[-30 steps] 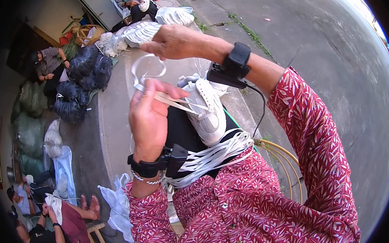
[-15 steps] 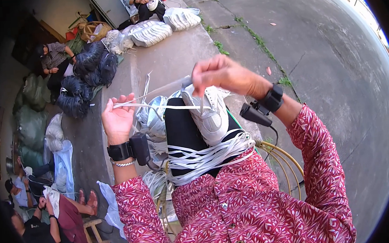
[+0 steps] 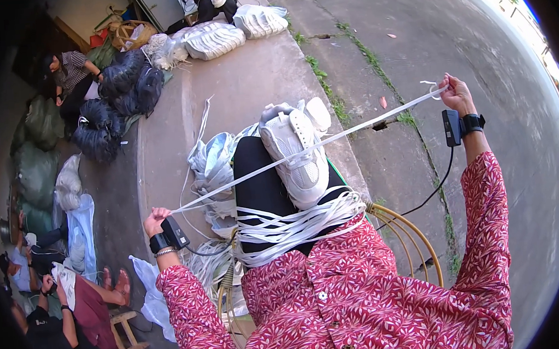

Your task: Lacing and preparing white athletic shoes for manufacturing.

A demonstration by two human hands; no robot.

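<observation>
A long flat white lace [image 3: 304, 152] is stretched taut between my two hands, crossing over a white sneaker [image 3: 294, 151] that rests on my black-trousered leg. My left hand [image 3: 155, 219] pinches one end low at the left, near my knee. My right hand [image 3: 456, 94] grips the other end, held far out to the upper right above the pavement. A bundle of more white laces [image 3: 295, 225] lies draped across my lap. Both wrists wear black devices with a cable.
A pile of white shoe uppers [image 3: 211, 162] lies on the concrete slab [image 3: 235, 81] beside my leg. Bagged white shoes [image 3: 217, 39] and dark sacks [image 3: 120, 88] stand at the far end. People sit at the left and top. A wicker chair rim [image 3: 411, 230] curves at my right.
My hands have spread wide apart. The right hand swung far out to the right and the left dropped lower left, pulling the lace straight and taut over the sneaker.
</observation>
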